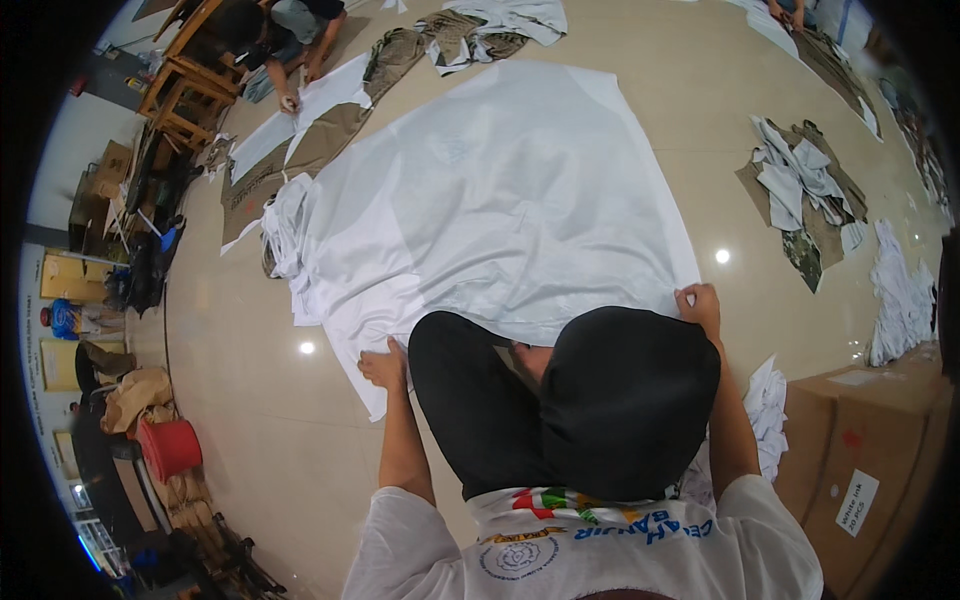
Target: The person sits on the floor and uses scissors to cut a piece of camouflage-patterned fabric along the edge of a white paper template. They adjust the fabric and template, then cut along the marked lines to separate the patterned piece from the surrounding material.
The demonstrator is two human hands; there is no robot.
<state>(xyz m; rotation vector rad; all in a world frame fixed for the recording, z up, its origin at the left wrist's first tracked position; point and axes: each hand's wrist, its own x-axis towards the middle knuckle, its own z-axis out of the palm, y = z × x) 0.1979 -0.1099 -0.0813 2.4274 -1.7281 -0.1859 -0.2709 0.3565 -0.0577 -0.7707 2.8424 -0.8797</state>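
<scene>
A large white fabric sheet [530,190] lies spread on the floor in front of my bent knees, wrinkled in its middle and at its near left. My left hand [383,365] is closed on its near left edge, beside my left knee. At the near right corner, my right hand [700,304] pinches the sheet's edge. Both forearms reach forward around my legs, and my knees cover part of the near edge. A bunched pile of white cloth [288,230] touches the sheet's left side.
A person [285,50] crouches at the far left over brown and white fabric [335,125]. Mixed cloth scraps [805,185] lie at the right, with a white cloth heap [898,295] beyond. A cardboard box [865,450] stands at my near right, a red bucket [170,448] at the left.
</scene>
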